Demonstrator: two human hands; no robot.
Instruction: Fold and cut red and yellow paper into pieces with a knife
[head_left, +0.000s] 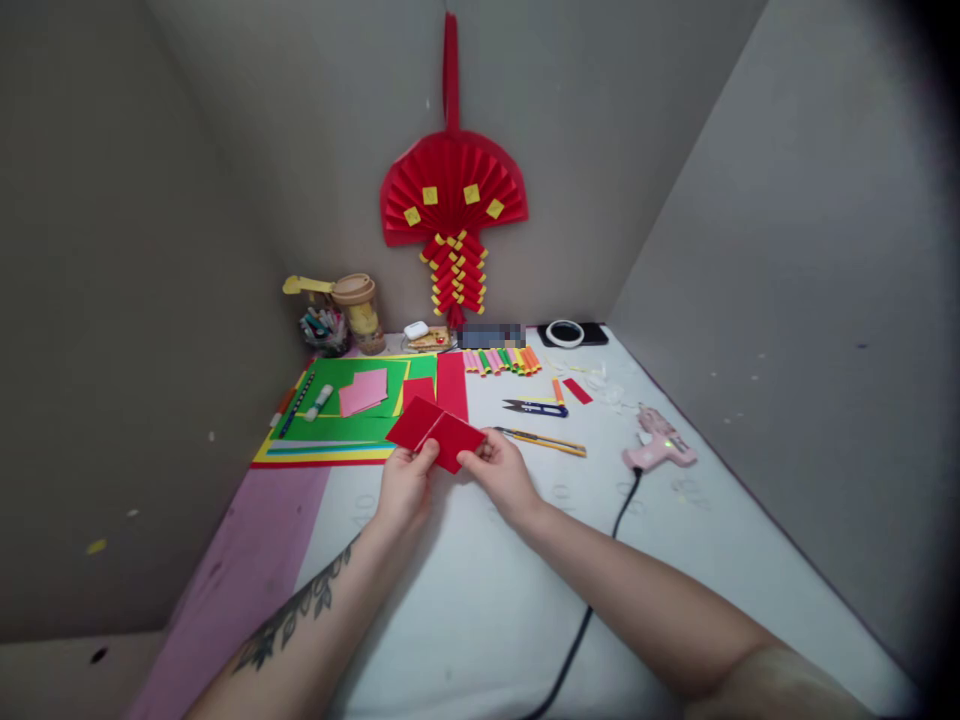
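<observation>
A piece of red paper (pixel 450 436), with a pale crease or edge line across it, is held up over the front of the work table. My left hand (pixel 407 485) pinches its lower left edge, thumb on top. At its lower right corner my right hand (pixel 506 470) grips it between thumb and fingers. Whether it is one folded sheet or two pieces, I cannot tell. Just behind it lie another red paper piece (pixel 420 388) and a red strip (pixel 452 385). A yellow craft knife (pixel 551 441) rests beyond my right hand, with blue thread snips (pixel 538 407) behind it.
Coloured sheets (pixel 300 425) with pink paper (pixel 365 390) on them lie left. Small paper rolls (pixel 501 361) line the back. A pink glue gun (pixel 660 445) sits right, its black cable (pixel 581 630) running forward. A cup (pixel 360 315) stands back left; a red fan decoration (pixel 454 185) hangs behind.
</observation>
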